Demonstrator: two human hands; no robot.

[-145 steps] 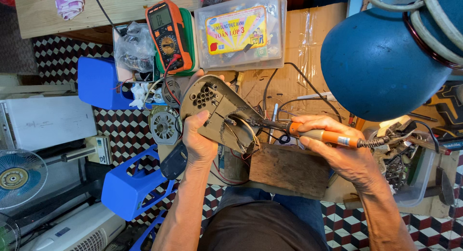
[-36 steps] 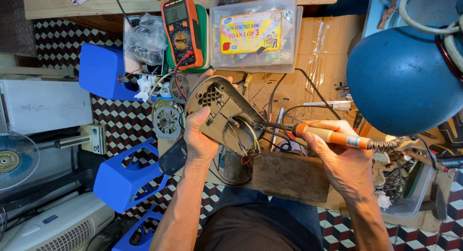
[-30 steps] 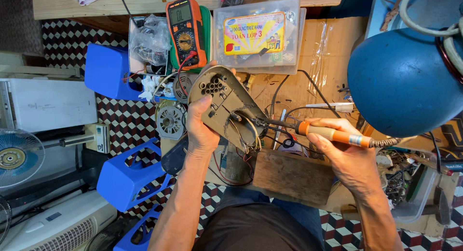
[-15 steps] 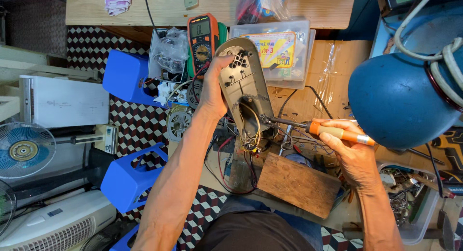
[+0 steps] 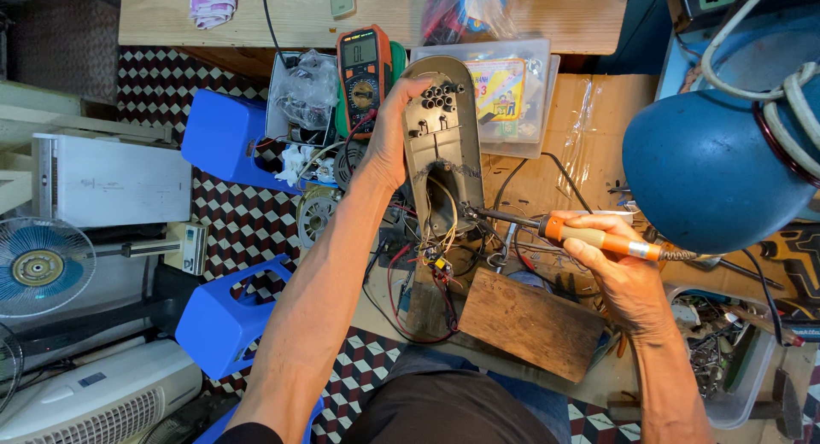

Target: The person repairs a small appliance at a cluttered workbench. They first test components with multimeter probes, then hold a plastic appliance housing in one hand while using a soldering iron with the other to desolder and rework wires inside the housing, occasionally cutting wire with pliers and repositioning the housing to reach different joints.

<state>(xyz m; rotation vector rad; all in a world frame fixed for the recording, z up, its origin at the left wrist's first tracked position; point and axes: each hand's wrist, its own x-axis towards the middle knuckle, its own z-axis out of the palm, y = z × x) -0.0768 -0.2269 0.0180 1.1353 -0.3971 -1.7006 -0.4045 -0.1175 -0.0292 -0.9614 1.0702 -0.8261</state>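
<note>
My left hand (image 5: 389, 141) grips the side of a grey plastic appliance housing (image 5: 440, 141), held upright with its open inside facing me. Coloured wires (image 5: 436, 256) hang out of its lower end. My right hand (image 5: 619, 269) holds a soldering iron (image 5: 589, 237) with an orange and tan handle. The iron's metal tip points left and touches the lower right edge of the housing. A wooden block (image 5: 530, 323) lies just below the iron, in front of me.
An orange multimeter (image 5: 363, 68) and a clear plastic parts box (image 5: 504, 90) lie beyond the housing. A blue lamp shade (image 5: 709, 166) hangs at the right. Blue plastic stools (image 5: 226, 312), a small fan (image 5: 38, 265) and white appliances (image 5: 107, 179) stand on the checkered floor at left.
My left hand has lifted the housing away from me and turned it from tilted to upright. My right hand keeps the soldering iron at the housing's lower edge.
</note>
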